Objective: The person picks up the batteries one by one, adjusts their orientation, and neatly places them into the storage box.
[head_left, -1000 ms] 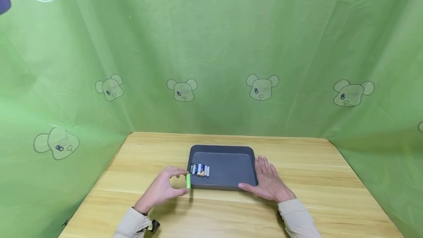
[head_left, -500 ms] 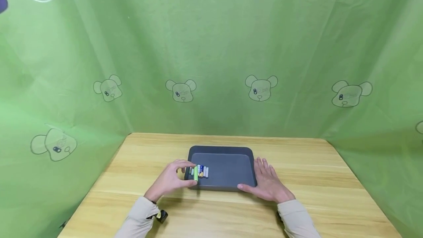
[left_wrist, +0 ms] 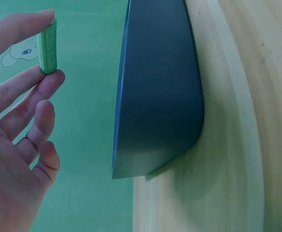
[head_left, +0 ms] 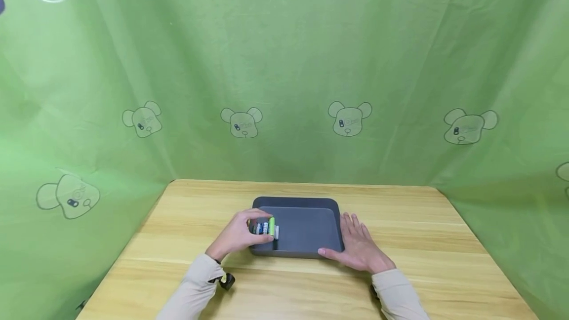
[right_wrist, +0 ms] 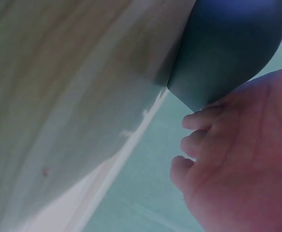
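Observation:
Between its thumb and fingertips, my left hand pinches a green battery by its two ends, above the left part of a dark grey tray. In the left wrist view the green battery is held higher than the tray's rim. Several batteries lie side by side in a row inside the tray at its left, partly hidden by the hand and the held battery. My right hand rests against the tray's right side, fingers straight, thumb at the front right corner. It holds nothing.
The tray stands on a light wooden table. A green curtain printed with bear faces hangs behind the table and along both sides.
My left hand has carried the green battery rightward, from beside the tray's left front corner to over the battery row. The right hand stays against the tray.

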